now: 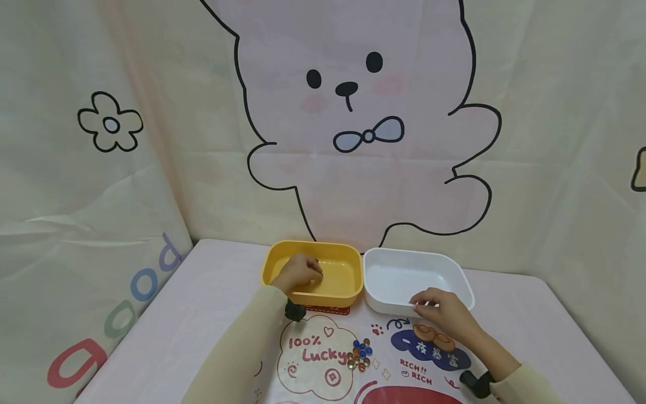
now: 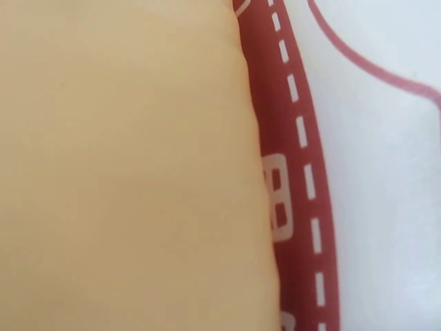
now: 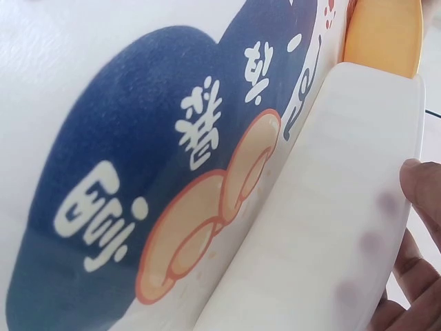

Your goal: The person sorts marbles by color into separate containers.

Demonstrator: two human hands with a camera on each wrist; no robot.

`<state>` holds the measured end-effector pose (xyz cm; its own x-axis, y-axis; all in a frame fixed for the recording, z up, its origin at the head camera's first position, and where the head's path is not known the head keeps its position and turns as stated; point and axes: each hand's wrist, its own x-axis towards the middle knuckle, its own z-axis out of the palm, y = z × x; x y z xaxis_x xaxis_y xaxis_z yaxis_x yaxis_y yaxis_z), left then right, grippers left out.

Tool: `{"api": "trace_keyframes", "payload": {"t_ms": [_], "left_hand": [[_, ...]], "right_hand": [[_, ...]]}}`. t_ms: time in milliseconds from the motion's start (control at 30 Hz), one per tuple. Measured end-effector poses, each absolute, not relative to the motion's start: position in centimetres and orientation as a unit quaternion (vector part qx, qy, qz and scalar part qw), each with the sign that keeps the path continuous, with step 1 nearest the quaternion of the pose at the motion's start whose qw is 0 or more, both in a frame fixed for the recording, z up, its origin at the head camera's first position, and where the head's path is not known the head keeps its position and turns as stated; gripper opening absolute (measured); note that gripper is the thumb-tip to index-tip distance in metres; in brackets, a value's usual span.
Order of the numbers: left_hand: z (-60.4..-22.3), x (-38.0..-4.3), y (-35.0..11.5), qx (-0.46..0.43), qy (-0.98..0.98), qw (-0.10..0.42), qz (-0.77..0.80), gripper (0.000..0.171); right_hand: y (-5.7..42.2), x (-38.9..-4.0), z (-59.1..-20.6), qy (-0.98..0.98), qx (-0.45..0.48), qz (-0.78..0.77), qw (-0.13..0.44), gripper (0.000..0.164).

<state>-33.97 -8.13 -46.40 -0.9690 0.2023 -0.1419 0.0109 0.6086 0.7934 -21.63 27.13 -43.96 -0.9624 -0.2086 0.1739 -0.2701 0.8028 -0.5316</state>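
My left hand reaches over the front rim into the yellow tray, fingers bent downward. Whether anything lies between its fingertips is hidden. At the white tray, my right hand holds the front rim. The right wrist view shows the thumb on the rim, while the other fingers are on the inner side and their tips show as shadows through the wall. On the table in front of the trays lies a cluster of blue and amber glass marbles. A cream sleeve fills most of the left wrist view.
The two trays stand side by side at the back of the table, near a printed cloth backdrop. Printed drawings and lettering cover the mat under the marbles. A dark wrist strap shows at the left sleeve.
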Motion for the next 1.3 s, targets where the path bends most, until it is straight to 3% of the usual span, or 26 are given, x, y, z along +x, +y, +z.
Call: {"api": "trace_keyframes", "payload": {"t_ms": [767, 1300], "left_hand": [[-44.9, -33.5, -8.5, 0.083, 0.891, 0.104, 0.433, 0.020], [-42.5, -30.5, -7.9, 0.141, 0.897, 0.086, 0.410, 0.028]], "right_hand": [[27.2, -21.5, -43.7, -0.947, 0.131, 0.287, 0.060, 0.010], [27.1, -21.5, -43.8, -0.950, 0.128, 0.281, 0.057, 0.011]]}}
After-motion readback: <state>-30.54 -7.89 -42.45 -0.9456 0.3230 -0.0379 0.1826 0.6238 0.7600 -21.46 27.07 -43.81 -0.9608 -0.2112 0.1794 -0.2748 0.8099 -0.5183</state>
